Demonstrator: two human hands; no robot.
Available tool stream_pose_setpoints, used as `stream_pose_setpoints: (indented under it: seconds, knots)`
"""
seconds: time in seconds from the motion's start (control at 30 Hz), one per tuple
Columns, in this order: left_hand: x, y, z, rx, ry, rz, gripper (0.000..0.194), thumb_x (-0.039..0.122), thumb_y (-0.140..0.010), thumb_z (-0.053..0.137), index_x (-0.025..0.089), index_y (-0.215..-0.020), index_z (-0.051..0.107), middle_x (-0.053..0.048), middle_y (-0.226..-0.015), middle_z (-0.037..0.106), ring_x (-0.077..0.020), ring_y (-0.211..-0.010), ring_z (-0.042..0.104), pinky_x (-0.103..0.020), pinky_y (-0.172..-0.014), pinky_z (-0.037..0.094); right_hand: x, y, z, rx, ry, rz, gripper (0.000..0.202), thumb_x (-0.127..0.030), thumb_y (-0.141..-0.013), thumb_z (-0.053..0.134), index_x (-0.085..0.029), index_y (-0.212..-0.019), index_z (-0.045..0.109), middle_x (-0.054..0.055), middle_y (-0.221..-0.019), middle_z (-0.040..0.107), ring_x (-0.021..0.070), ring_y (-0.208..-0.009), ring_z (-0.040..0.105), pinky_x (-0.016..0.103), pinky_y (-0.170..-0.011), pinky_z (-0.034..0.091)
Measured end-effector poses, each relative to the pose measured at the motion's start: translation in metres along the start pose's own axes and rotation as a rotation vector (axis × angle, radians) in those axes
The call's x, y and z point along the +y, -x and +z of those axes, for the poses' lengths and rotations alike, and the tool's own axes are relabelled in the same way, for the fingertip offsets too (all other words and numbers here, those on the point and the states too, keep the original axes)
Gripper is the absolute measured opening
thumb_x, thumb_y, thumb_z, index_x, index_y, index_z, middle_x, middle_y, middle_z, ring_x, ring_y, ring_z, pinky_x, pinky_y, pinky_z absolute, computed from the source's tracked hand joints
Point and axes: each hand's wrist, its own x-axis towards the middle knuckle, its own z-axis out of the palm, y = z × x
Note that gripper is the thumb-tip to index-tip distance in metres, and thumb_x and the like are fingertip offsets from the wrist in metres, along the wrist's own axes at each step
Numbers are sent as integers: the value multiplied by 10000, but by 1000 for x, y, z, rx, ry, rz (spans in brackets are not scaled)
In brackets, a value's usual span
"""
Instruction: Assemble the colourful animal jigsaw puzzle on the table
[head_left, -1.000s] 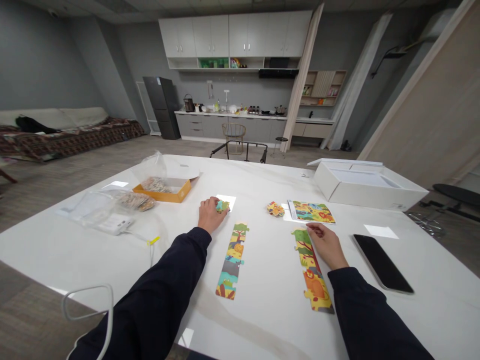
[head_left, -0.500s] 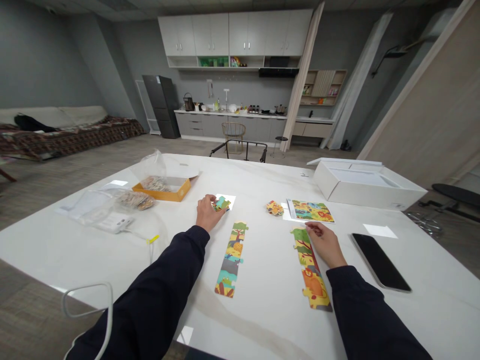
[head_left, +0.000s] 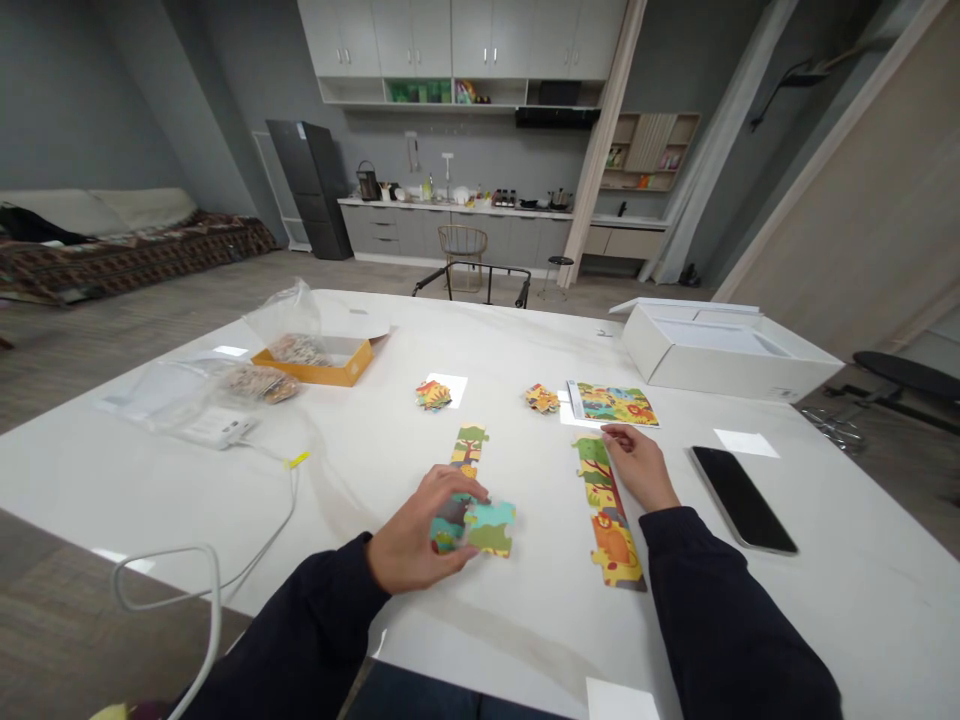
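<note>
Between its thumb and fingers, my left hand [head_left: 429, 530] grips a green and turquoise puzzle piece [head_left: 491, 528], over the lower part of the left puzzle strip [head_left: 469, 445], which it partly covers. My right hand [head_left: 637, 465] rests by the top of the right puzzle strip [head_left: 611, 530], which shows a tree and a lion. Its fingers are bent together; whether anything small is between them is hidden. Farther back lie a left pile of pieces [head_left: 433, 394] and a right pile of pieces [head_left: 541, 398], beside a picture card [head_left: 616, 404].
A black phone [head_left: 742, 498] lies right of my right forearm. An open white box [head_left: 727, 350] stands at the back right. On the left are a yellow box [head_left: 349, 365], bagged pieces [head_left: 261, 383], a white adapter [head_left: 217, 427] and its cable [head_left: 289, 510].
My left hand has moved from the left pile toward me, now with a puzzle piece in its grip. The right hand stays by its strip. The view has shifted slightly.
</note>
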Motion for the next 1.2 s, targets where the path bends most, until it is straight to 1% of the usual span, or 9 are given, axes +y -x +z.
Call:
stream_pose_setpoints:
  seconds: [0.1,0.2,0.37,0.53,0.67,0.9,1.03,1.2]
  knots:
    - [6,24,10,11,-58,-77,572,97,-721,754,264,-1237,572,-91,-1213,637,-278,-1199,543,-453,-1031,523,-1,0,1,3,0,-1,347,-456,-822,618,-178,-994,737,97,-923,765,221,-780,676,373,-775,555]
    - [9,33,15,-7,-142,-94,567,69,-708,738,268,-1214,575,-75,-1189,659,-296,-1209,517,-486,-1049,492,0,0,1,-4,6,-11,350,-452,-826,620,-178,-1008,740,95,-920,761,224,-805,675,376,-796,550]
    - [10,30,14,-38,-195,-118,562,55,-697,714,261,-1198,566,-58,-1194,666,-301,-1218,498,-483,-1045,470,-1,0,1,2,-1,-4,358,-457,-821,615,-171,-997,740,85,-868,746,220,-775,664,373,-772,543]
    - [6,32,16,-42,-206,-129,577,65,-704,694,262,-1227,549,-62,-1224,652,-302,-1246,476,-470,-1056,450,0,0,1,2,0,-5,356,-456,-822,621,-175,-1004,740,91,-904,752,220,-784,660,372,-772,544]
    - [6,32,15,-62,-205,-127,551,70,-700,682,263,-1203,565,-56,-1201,661,-305,-1246,476,-483,-1072,424,1,0,1,-3,-14,0,347,-457,-817,633,-178,-995,740,91,-901,754,220,-775,659,371,-760,545]
    - [5,31,16,-71,-239,-101,408,96,-715,670,256,-1089,644,-59,-1226,656,-302,-1248,498,-503,-1084,401,0,0,0,-6,-5,7,346,-450,-822,625,-179,-1004,739,96,-935,760,220,-779,658,373,-770,543]
    - [0,32,17,-70,-243,-87,384,110,-744,664,256,-1100,650,-64,-1248,654,-305,-1264,493,-514,-1092,397,2,-1,0,-14,-10,11,352,-456,-822,630,-181,-1015,735,90,-927,755,218,-773,653,372,-771,537]
    - [-2,35,19,-44,-290,-23,348,122,-775,670,253,-1097,663,-81,-1277,637,-328,-1299,469,-541,-1091,395,1,0,0,-18,1,3,352,-461,-824,623,-183,-1009,737,88,-930,754,214,-773,652,369,-770,535]
